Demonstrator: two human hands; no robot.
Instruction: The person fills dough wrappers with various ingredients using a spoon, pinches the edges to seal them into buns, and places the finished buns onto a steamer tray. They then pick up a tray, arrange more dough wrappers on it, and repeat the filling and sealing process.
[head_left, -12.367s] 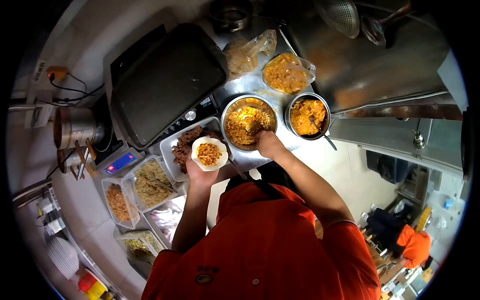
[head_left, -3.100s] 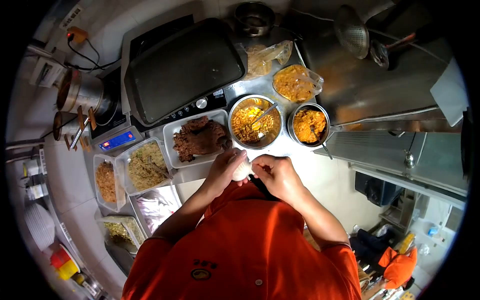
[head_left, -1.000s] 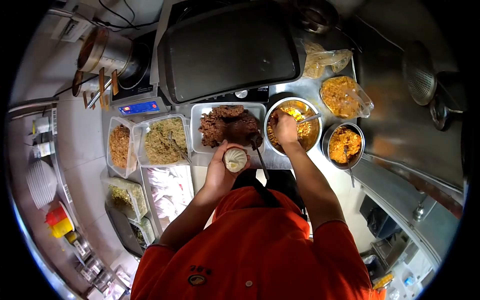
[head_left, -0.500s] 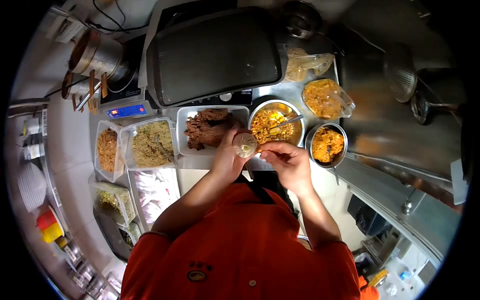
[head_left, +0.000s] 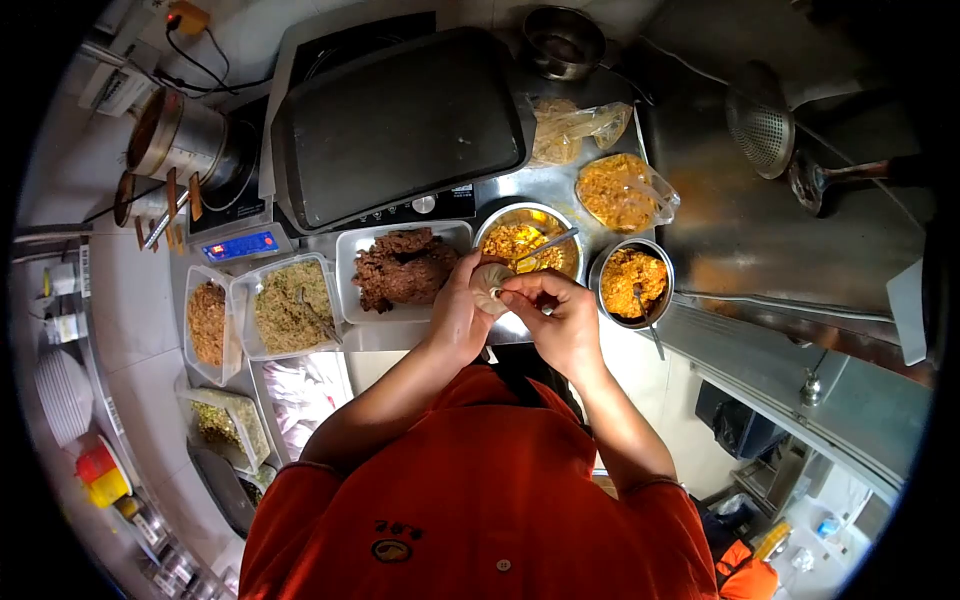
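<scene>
A small pleated bun of pale dough (head_left: 487,287) rests cupped in my left hand (head_left: 456,318), whose fingers curl round its side. With thumb and fingertips my right hand (head_left: 562,325) pinches the gathered top of this bun. Just beyond both hands stands a metal bowl of yellow-orange chopped filling (head_left: 512,242) with a spoon leaning in it. To its left is a white tray (head_left: 350,300) holding brown minced meat (head_left: 405,270). Right of my right hand, a smaller metal bowl contains orange filling (head_left: 632,280) and a spoon.
Clear tubs hold greenish filling (head_left: 290,305) and brown filling (head_left: 208,325) at the left. A large dark baking tray (head_left: 400,125) covers part of the cooktop. Bagged orange filling (head_left: 612,195) lies at the back right. A digital scale (head_left: 240,245) stands back left.
My right hand has moved in over the bun, and its fingertips now pinch the top. The bun has tilted towards the right hand. The whole view has shifted slightly.
</scene>
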